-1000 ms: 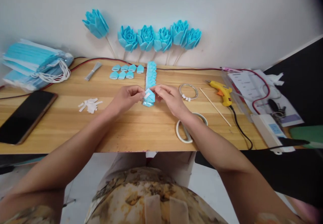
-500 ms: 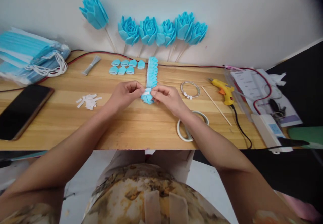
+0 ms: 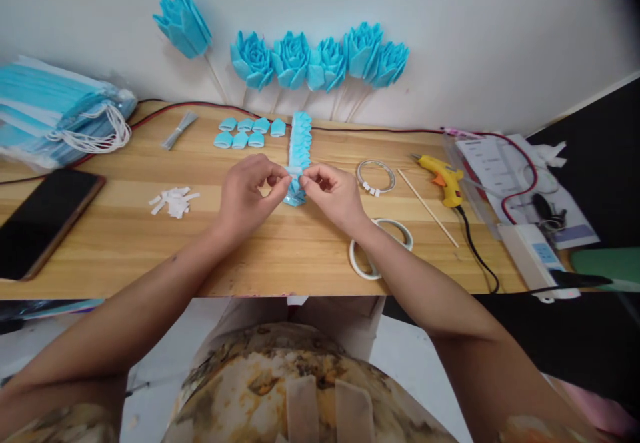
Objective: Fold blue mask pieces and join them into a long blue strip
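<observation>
My left hand (image 3: 253, 190) is closed in a pinch at the left edge of a small folded blue fabric petal (image 3: 296, 172). Thumb and forefinger of my right hand (image 3: 333, 193) pinch the same petal from the right. A pale band shows along it, but the fingertips hide most of it. Right below and behind the fingers runs a long strip of overlapping blue petals (image 3: 301, 136), lying away from me on the wooden table (image 3: 240, 263). Several loose folded petals (image 3: 240, 140) lie in two rows to the left of this strip.
White paper strips (image 3: 175, 201), a phone (image 3: 47, 223), bundled wires (image 3: 179, 130) and packed masks (image 3: 55, 110) lie left. Tape rolls (image 3: 353, 260), a wooden stick (image 3: 427, 208), a yellow glue gun (image 3: 445, 180) and a power strip (image 3: 533, 256) lie right. Blue fabric flowers (image 3: 293, 60) lean on the wall.
My left hand has turned a little and its fingertips have come closer to my right hand's. The white strip that showed plainly on the petal is now mostly covered.
</observation>
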The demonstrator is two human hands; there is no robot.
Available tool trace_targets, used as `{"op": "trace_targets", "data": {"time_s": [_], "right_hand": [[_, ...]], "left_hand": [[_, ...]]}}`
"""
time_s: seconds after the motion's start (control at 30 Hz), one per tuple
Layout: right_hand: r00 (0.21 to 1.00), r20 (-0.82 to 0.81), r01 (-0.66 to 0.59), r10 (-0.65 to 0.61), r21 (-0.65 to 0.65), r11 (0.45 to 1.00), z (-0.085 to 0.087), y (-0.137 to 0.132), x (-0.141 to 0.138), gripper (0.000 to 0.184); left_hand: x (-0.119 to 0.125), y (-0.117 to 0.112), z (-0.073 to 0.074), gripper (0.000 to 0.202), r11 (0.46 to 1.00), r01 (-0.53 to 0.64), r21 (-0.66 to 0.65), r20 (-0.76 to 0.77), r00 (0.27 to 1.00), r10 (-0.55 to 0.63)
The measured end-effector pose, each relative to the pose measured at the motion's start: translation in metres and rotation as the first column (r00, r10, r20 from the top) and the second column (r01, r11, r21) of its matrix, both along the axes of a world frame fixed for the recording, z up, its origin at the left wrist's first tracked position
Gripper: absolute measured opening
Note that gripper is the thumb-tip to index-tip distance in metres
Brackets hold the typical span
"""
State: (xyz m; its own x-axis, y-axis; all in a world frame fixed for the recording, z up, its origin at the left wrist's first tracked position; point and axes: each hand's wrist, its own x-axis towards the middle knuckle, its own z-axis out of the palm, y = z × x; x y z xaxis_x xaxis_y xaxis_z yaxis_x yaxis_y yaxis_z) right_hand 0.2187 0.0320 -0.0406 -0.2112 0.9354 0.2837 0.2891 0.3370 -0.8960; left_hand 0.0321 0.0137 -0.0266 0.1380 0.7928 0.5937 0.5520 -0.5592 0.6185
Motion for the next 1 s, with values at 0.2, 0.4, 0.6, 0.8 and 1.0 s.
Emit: {"op": "trace_targets", "data": {"time_s": [0.2,0.4,0.6,0.8,1.0], "right_hand": [[0.999,0.038,-0.001,-0.005,0.145,0.989,-0.0019,-0.0019,-0.0020,0.014],[0.989,0.143,-0.008,-0.024,0.216,0.976,-0.0012,-0.0037,0.0006,0.013],[0.979,0.204,-0.021,-0.030,0.241,0.970,0.0017,-0.0057,-0.0002,0.013],[0.979,0.201,-0.029,-0.027,0.270,0.962,0.0016,-0.0060,-0.0008,0.013],[0.980,0.198,-0.033,-0.025,0.284,0.958,0.0005,-0.0057,-0.0007,0.013]], "left_hand": [[0.0008,0.0022,-0.0061,0.011,0.999,-0.023,-0.027,-0.047,0.999,0.022],[0.0033,-0.0010,-0.0019,0.011,0.992,-0.020,-0.123,-0.016,1.000,0.018],[0.0043,-0.0016,-0.0031,0.005,0.977,-0.058,-0.205,0.005,0.998,0.060],[0.0046,-0.0025,-0.0049,0.006,0.975,-0.025,-0.220,0.050,0.998,0.037],[0.0054,-0.0012,-0.0059,0.009,0.976,-0.030,-0.217,0.042,0.998,0.040]]}}
